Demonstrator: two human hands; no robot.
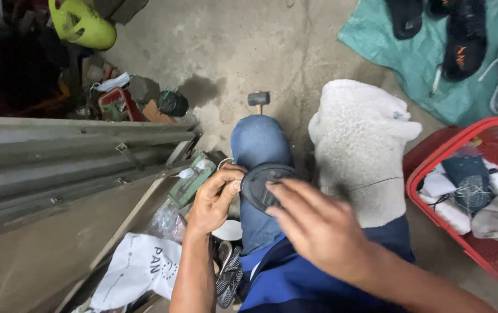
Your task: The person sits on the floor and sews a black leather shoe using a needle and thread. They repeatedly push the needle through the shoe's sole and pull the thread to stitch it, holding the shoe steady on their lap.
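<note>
Sole [263, 185] lies on the knee [258, 142], so the leg supports it. Left hand [214, 200] pinches its edge with closed fingers to steady it, while right hand [318, 226] presses open fingertips on top, holding nothing.

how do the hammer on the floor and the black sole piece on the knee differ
The hammer lies untouched on the bare concrete floor, past the knee; the black sole piece rests on the knee, held by the left hand and touched by the right hand. The hammer shows a blocky head on a wooden handle; the sole piece is flat and rounded. Both are dark.
</note>
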